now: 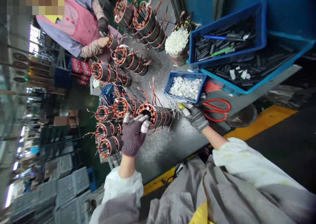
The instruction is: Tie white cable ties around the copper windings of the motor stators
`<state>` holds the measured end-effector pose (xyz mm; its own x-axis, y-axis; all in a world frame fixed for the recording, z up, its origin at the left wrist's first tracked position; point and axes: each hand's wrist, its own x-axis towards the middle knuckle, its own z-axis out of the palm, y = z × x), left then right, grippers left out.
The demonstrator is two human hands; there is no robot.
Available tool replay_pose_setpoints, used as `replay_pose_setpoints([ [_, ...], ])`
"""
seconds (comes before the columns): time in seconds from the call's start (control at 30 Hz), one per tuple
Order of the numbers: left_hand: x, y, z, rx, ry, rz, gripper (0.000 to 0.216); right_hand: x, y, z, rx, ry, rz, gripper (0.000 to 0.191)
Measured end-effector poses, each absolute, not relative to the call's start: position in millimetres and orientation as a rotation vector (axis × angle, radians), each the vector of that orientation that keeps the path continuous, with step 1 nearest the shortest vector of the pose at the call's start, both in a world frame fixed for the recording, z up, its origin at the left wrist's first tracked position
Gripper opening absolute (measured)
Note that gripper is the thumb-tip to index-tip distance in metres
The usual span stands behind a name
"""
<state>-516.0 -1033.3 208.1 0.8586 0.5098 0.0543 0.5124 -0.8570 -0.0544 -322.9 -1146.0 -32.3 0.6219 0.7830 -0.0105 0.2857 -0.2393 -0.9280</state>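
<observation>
My left hand (134, 133), in a dark knit glove with white fingertips, rests with curled fingers on the copper-wound end of a motor stator (155, 114) lying on the grey table (170, 141). My right hand (195, 116), in a grey glove, is closed in a pinch on a thin white piece beside a loose bunch of white cable ties (174, 107), just right of the stator. Red-handled scissors (216, 109) lie right of that hand.
Many more wound stators (108, 128) lie left and behind. A small blue tray of white pieces (186, 86), a cup of white tubes (176, 42) and big blue bins of black sleeving (227, 41) stand behind. Another person in pink (79, 23) handles a stator at the far side.
</observation>
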Motion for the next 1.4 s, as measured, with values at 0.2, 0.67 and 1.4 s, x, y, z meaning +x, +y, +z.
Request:
replay_pose_setpoints([
  [0.2,-529.9,-1007.9,136.5,-2.856,-0.685,-0.577,0.048,-319.0,-1252.5,43.7,-1.969,-1.48,0.06,0.038],
  [0.67,-523.0,-1016.0,130.7,-2.82,-0.811,-0.663,0.04,-325.2,-1250.7,126.7,-1.999,-1.776,0.279,0.047],
  [1.4,-518.6,-1014.0,122.2,-2.696,-1.03,-0.649,0.046,-320.1,-1243.2,75.6,-2.031,-1.548,0.515,0.039],
])
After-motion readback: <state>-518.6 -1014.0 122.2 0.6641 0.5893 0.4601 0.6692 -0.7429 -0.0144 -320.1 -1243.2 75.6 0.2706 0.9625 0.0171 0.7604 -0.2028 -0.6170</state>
